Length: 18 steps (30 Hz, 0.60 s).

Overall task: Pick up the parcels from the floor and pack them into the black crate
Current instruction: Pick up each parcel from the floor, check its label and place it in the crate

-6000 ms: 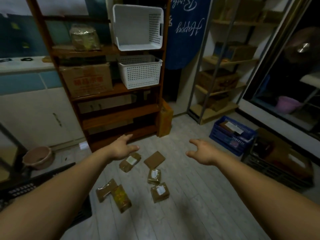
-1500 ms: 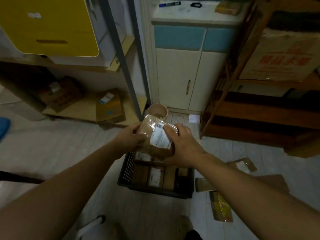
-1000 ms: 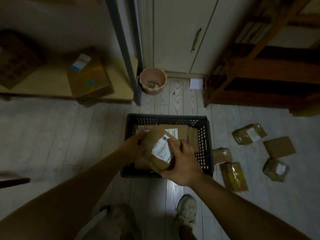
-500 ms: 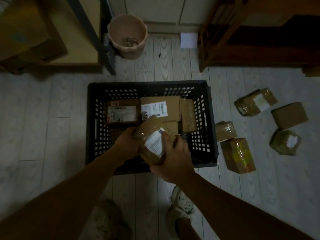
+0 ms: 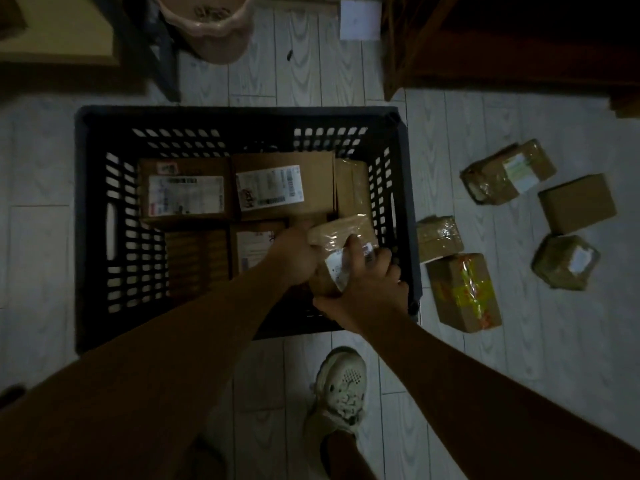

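Both hands grip one parcel (image 5: 341,249) in our head view, down inside the near right corner of the crate (image 5: 90,216). Our left hand (image 5: 294,254) closes on its left side; our right hand (image 5: 369,292) wraps the near end, fingers (image 5: 353,251) laid over the white label. The parcel sits tilted between the two hands, its far end raised, close by the crate's right wall. We cannot tell whether it touches the boxes under it.

Labelled boxes (image 5: 266,188) already lie flat on the crate's bottom, filling the far half and part of the near left.

Five more parcels lie on the floor (image 5: 519,341) to the right of the crate. A small one (image 5: 438,237) sits just beside the wall, touching a taped one (image 5: 464,292) nearer us. Three others (image 5: 575,202) lie farther right, well apart from our hands.

Near the bottom, a shoe (image 5: 341,386) stands on the floor before the crate. A pot (image 5: 207,26) stands beyond it.
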{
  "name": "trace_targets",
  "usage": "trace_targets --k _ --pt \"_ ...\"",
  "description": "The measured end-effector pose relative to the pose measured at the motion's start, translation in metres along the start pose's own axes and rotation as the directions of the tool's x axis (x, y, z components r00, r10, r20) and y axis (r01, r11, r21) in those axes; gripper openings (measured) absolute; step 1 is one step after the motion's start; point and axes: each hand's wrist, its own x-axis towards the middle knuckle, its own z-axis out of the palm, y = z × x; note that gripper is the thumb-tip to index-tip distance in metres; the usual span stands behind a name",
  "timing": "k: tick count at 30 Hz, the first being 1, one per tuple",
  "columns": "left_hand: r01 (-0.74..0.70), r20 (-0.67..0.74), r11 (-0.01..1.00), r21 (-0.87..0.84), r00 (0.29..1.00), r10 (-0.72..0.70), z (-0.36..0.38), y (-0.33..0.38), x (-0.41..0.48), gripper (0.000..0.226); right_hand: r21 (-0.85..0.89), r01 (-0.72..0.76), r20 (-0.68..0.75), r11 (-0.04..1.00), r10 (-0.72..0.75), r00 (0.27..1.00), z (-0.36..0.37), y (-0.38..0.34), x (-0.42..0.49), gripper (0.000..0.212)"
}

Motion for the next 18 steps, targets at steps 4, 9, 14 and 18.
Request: trace_targets --k 4,9,14,18 --pt "0.009 0.021 0.999 -0.038 1.000 -0.008 0.026 -0.007 0.017 0.015 0.064 -0.081 0.031 0.995 0.079 0.996 0.014 0.014 0.017 0.123" --pt "0.055 0.029 0.994 -0.093 0.998 -0.053 0.040 -0.020 0.029 0.045 0.086 -0.045 0.013 0.995 0.044 0.999 0.027 0.020 0.031 0.118" --pt "0.112 0.022 0.983 -0.144 0.994 -0.110 0.049 -0.022 0.042 0.054 0.079 -0.009 0.004 0.997 0.009 1.000 0.034 0.027 0.045 0.110" --pt "0.092 0.032 0.992 -0.090 0.996 -0.089 0.050 -0.029 0.050 0.057 0.036 0.036 -0.072 0.999 -0.033 0.997 0.039 0.030 0.047 0.110"
